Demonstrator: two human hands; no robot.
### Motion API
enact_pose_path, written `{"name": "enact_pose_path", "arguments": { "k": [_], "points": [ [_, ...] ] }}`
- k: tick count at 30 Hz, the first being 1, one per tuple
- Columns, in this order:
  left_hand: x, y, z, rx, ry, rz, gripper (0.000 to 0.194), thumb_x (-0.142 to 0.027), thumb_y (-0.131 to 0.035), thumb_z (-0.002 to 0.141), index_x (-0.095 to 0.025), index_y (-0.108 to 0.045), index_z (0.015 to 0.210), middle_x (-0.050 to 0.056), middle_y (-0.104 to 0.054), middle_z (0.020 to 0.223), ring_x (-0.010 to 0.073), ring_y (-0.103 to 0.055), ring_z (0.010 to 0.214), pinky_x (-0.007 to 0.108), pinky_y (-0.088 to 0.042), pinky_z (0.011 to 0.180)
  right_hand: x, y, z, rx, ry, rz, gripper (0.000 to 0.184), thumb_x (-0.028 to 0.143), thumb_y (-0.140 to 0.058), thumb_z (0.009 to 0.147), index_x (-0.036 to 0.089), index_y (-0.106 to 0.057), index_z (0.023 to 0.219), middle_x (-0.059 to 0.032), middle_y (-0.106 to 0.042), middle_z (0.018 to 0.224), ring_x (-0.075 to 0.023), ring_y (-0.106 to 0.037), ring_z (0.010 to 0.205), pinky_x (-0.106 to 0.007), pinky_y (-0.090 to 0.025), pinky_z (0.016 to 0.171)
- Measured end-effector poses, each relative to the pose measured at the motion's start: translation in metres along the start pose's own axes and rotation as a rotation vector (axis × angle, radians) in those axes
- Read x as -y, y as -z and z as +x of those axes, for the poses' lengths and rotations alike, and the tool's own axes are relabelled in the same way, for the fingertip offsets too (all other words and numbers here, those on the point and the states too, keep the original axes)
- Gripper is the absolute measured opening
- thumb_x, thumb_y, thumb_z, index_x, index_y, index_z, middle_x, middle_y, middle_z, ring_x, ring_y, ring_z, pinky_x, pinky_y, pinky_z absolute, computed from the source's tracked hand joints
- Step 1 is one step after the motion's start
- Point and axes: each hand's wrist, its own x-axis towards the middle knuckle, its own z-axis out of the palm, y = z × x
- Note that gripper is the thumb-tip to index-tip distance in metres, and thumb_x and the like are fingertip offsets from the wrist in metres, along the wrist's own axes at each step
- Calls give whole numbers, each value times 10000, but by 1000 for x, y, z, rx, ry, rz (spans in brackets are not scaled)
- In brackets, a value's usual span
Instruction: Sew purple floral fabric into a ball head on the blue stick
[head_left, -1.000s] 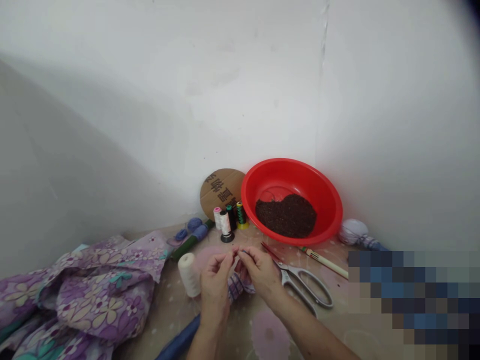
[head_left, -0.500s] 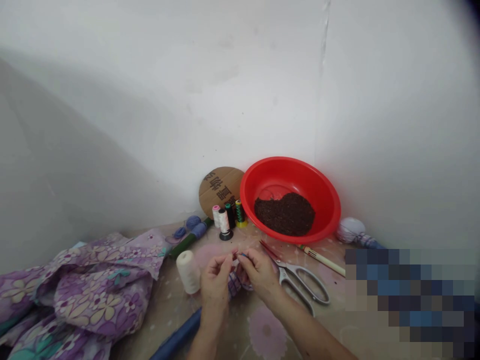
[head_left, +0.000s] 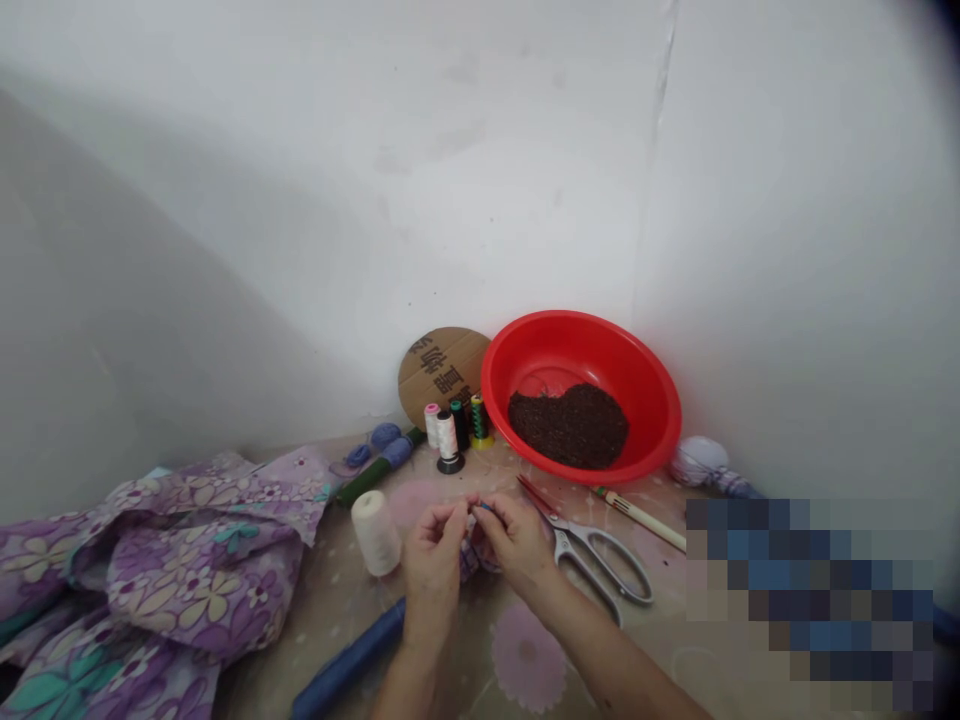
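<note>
At the bottom of the frame, left of centre, lies a blue roll (head_left: 349, 662). Just above, your left hand (head_left: 433, 550) has thumb and finger drawn together; what they grip, you can't tell from here. Your right hand (head_left: 519, 545) is narrow too, pinching a small blue piece (head_left: 487, 508) at the frame's lower centre, with checked cloth (head_left: 469, 562) below. This close work looks under way and unfinished; how much is left can't be judged. The white cone (head_left: 377, 538) stands left of your hands, scissors (head_left: 596, 560) to the right. Beyond are the spools (head_left: 447, 437) and red basin (head_left: 652, 410), holding dark stuff (head_left: 574, 428).
</note>
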Motion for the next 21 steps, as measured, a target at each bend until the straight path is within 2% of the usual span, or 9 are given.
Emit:
{"name": "enact_pose_path", "arguments": {
  "k": [21],
  "points": [
    [5, 0, -2, 9, 24, -45, 192, -301, -651, 605, -118, -621, 655, 12, -628, 635, 94, -545, 593, 185, -429, 565, -1, -3, -1, -26, 15, -54, 202, 249, -430, 793, 160, -569, 676, 21, -516, 520, -90, -463, 475, -191, -334, 458]
  ]
}}
